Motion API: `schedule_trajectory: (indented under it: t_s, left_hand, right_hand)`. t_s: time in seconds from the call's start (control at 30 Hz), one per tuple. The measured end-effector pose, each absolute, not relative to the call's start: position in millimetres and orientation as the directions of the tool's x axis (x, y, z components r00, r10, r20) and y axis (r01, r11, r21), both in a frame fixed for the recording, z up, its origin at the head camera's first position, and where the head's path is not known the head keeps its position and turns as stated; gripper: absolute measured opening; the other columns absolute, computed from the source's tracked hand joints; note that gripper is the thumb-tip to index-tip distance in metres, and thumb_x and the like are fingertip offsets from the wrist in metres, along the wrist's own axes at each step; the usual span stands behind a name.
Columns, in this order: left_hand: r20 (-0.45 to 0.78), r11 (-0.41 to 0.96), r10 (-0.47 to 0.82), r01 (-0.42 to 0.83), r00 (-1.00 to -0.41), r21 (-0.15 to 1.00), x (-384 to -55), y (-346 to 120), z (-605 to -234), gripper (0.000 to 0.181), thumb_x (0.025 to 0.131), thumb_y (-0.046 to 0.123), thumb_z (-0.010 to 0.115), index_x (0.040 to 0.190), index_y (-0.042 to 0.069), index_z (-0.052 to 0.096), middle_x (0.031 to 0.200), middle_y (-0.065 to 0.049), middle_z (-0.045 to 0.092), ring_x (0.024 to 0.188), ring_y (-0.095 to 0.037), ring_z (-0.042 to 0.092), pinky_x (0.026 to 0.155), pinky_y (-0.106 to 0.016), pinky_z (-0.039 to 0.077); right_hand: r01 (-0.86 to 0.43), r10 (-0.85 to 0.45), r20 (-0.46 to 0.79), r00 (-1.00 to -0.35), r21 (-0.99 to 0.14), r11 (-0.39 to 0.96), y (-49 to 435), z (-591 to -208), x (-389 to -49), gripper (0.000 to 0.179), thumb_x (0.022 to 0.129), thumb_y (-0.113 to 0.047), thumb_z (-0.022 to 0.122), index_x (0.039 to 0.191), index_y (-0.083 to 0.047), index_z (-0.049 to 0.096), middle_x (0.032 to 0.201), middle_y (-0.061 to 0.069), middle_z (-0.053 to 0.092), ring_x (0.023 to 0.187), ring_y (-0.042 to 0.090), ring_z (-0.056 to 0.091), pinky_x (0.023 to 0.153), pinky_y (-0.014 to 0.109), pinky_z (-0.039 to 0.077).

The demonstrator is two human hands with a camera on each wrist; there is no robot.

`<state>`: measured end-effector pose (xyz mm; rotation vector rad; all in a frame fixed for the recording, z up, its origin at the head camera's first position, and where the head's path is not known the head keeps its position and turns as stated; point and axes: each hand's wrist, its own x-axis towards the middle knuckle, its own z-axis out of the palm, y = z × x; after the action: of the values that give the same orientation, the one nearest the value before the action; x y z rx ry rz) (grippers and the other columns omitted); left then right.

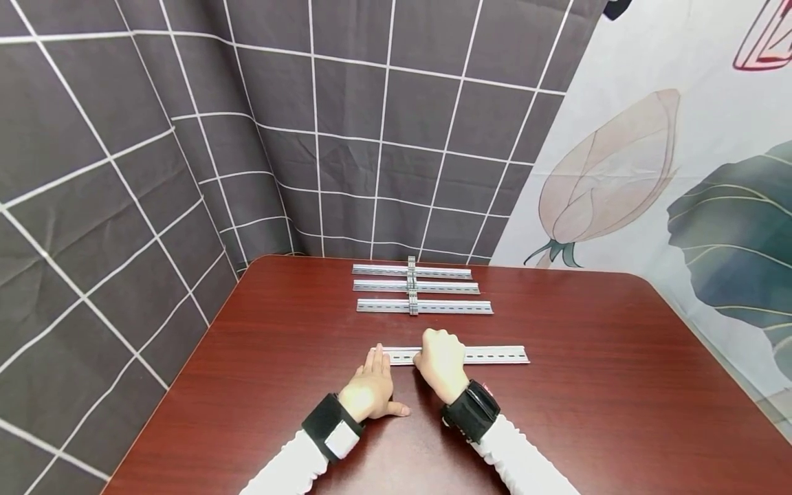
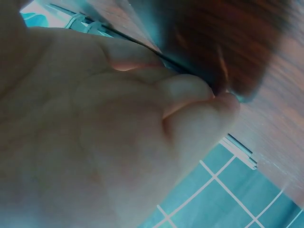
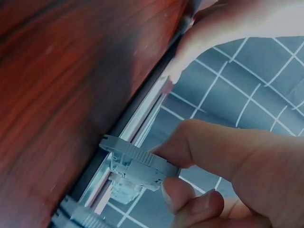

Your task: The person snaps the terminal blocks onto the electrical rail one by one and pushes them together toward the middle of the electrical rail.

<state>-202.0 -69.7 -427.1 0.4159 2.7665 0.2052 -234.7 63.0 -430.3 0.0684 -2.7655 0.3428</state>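
A slotted metal DIN rail (image 1: 495, 355) lies crosswise on the table in front of me. My left hand (image 1: 371, 388) rests at its left end, fingers stretched forward and thumb out to the side. Over the rail, left of its middle, is my right hand (image 1: 443, 363) with fingers curled. In the right wrist view that hand pinches a grey terminal block (image 3: 137, 164) between thumb and fingers, right at the rail (image 3: 147, 107). The head view hides this block behind the hand. Most of the left wrist view is filled by the left hand (image 2: 95, 128).
Three more DIN rails lie parallel farther back: a near one (image 1: 452, 307), a middle one (image 1: 448, 288) and a far one (image 1: 445, 273). Grey terminal blocks (image 1: 412, 302) sit across them near the middle. A grey checked curtain (image 1: 346, 165) hangs behind the red-brown table (image 1: 260, 385).
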Motion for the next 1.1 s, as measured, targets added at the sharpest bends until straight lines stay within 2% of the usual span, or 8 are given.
schedule_trajectory:
  t_s: [0.4, 0.77, 1.1]
  left_hand:
    - [-0.272, 0.946, 0.316, 0.28, -0.909, 0.164, -197.3, -70.2, -428.7, 0.097, 0.078, 0.052, 0.073, 0.144, -0.007, 0.035, 0.155, -0.022, 0.028, 0.145, -0.035, 0.027, 0.111, -0.043, 0.038]
    - [-0.27, 0.939, 0.326, 0.277, -0.906, 0.202, -197.1, -74.7, -428.6, 0.098, 0.079, 0.052, 0.073, 0.145, -0.009, 0.033, 0.156, -0.024, 0.026, 0.145, -0.036, 0.025, 0.112, -0.046, 0.036]
    - [-0.26, 0.936, 0.344, 0.308, -0.902, 0.17, -198.1, -75.2, -426.3, 0.098, 0.08, 0.053, 0.071, 0.144, -0.009, 0.033, 0.155, -0.024, 0.027, 0.145, -0.036, 0.027, 0.111, -0.044, 0.037]
  right_hand:
    - [-0.074, 0.027, 0.374, -0.927, -0.254, 0.964, 77.0, -433.9, -232.2, 0.029, 0.06, -0.005, 0.07, 0.046, -0.014, 0.046, 0.053, 0.01, 0.058, 0.05, 0.033, 0.059, 0.038, 0.043, 0.04]
    - [-0.084, 0.018, 0.383, -0.923, -0.248, 0.965, 80.4, -432.3, -232.3, 0.029, 0.06, -0.004, 0.073, 0.047, -0.013, 0.048, 0.053, 0.01, 0.059, 0.051, 0.034, 0.061, 0.04, 0.044, 0.043]
    - [-0.083, 0.021, 0.378, -0.925, -0.257, 0.963, 82.7, -429.6, -232.4, 0.027, 0.061, -0.006, 0.074, 0.049, -0.012, 0.051, 0.055, 0.011, 0.061, 0.054, 0.036, 0.062, 0.041, 0.046, 0.045]
